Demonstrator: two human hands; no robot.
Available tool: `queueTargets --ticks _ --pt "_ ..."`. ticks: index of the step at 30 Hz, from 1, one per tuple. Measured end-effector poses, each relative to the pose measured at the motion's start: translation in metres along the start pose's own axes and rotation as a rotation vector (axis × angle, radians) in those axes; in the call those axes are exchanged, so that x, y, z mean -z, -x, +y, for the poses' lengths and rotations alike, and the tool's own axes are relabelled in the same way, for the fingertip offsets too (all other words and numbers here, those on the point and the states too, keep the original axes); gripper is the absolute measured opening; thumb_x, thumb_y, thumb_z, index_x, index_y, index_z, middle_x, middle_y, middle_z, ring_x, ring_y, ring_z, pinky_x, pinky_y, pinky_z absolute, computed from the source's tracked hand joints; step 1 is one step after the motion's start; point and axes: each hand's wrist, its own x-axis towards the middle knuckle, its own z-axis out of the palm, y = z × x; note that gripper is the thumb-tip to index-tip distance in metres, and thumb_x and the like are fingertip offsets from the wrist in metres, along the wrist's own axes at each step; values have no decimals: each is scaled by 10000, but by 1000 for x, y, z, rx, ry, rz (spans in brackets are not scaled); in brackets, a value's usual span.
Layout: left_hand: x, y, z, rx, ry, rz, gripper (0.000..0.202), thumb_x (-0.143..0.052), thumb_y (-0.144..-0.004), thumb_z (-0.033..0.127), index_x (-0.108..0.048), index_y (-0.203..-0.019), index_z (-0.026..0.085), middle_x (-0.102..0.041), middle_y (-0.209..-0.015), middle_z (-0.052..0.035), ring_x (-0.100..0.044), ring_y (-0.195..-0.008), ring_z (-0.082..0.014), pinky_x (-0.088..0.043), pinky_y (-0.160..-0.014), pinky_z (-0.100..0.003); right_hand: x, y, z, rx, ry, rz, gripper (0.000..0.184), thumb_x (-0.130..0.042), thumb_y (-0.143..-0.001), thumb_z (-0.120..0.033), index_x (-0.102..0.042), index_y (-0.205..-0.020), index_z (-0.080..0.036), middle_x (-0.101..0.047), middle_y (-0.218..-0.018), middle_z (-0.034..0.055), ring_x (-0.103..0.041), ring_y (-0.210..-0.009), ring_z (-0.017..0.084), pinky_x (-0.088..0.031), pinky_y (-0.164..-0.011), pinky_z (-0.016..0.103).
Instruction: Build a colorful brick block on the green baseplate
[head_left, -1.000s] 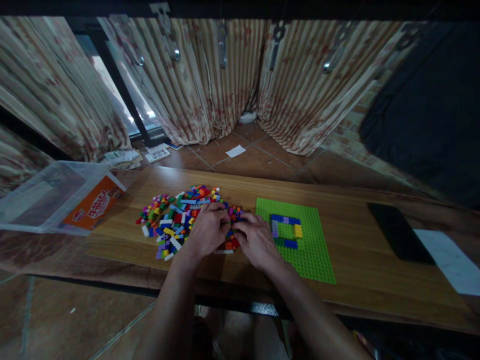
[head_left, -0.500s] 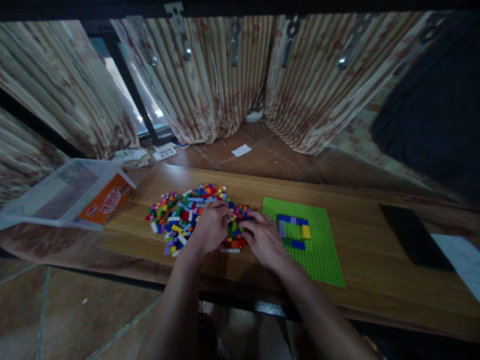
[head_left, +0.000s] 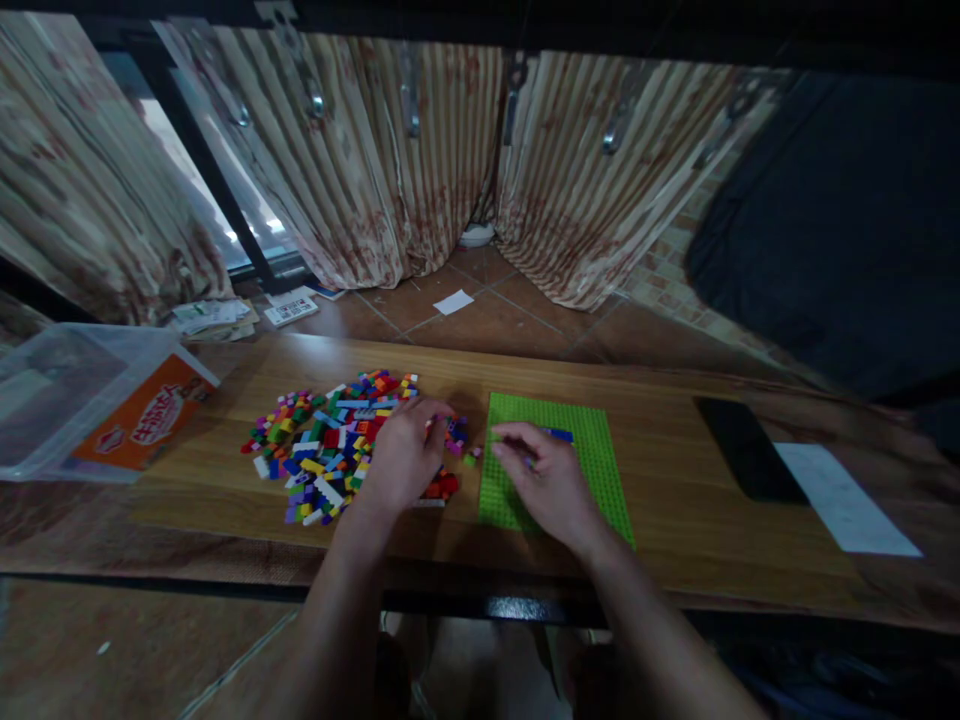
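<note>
A heap of small coloured bricks lies spread on the wooden table. My left hand rests on the heap's right edge with fingers curled among the bricks. My right hand hovers over the green baseplate, its fingers pinched together on something small that I cannot make out. It covers most of the brick outline built on the plate; only a blue brick shows past the knuckles.
A clear plastic box with an orange label lies tipped at the table's left end. A black phone and a white sheet lie at the right. Curtains and tiled floor lie beyond the far edge.
My right hand has left the brick heap and moved right onto the green baseplate, hiding the brick outline. My left hand stayed on the heap. The view has shifted a little.
</note>
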Motion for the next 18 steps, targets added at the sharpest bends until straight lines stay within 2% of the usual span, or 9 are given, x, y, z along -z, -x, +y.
queueTargets --ticks 3,5,8,11,14,18 --pt "-21 6 26 -51 44 -73 194 -462 -890 156 -649 -931 188 -682 -969 -63 -610 -963 -208 -487 -902 -371 40 9 19 -214 -96 118 238 -652 -796 -386 -696 -925 -191 -711 -842 42 -648 -730 169 -515 -680 296" --pt "-36 13 43 -91 52 -141 194 -480 -879 142 -651 -952 198 -675 -976 -59 -606 -973 -211 -492 -900 -374 65 15 34 -341 -82 163 278 -675 -751 -415 -696 -891 -175 -687 -724 28 -617 -627 157 -501 -606 288" --pt "-56 22 64 -151 34 -224 242 -496 -873 138 -638 -1056 208 -675 -1032 -59 -597 -1018 -226 -481 -945 -409 93 21 52 -418 2 147 294 -676 -729 -435 -691 -854 -169 -673 -687 24 -594 -588 152 -482 -557 281" --pt "-70 27 74 -171 15 -253 348 -497 -867 127 -583 -1195 205 -669 -1113 -67 -589 -1056 -234 -465 -983 -435 100 24 60 -424 61 72 270 -649 -745 -437 -692 -799 -176 -647 -631 7 -568 -558 145 -460 -536 274" --pt "-80 26 76 -155 24 -245 445 -483 -867 116 -503 -1307 183 -659 -1167 -83 -571 -1098 -232 -466 -989 -421 94 23 61 -391 106 7 249 -619 -775 -423 -697 -762 -187 -655 -645 2 -567 -573 144 -449 -558 273" --pt "-90 23 73 -141 50 -257 534 -457 -866 97 -402 -1393 164 -683 -1115 -79 -552 -1122 -230 -472 -981 -404 86 19 59 -347 149 -24 228 -605 -799 -400 -704 -756 -198 -678 -690 1 -591 -627 153 -447 -625 285"
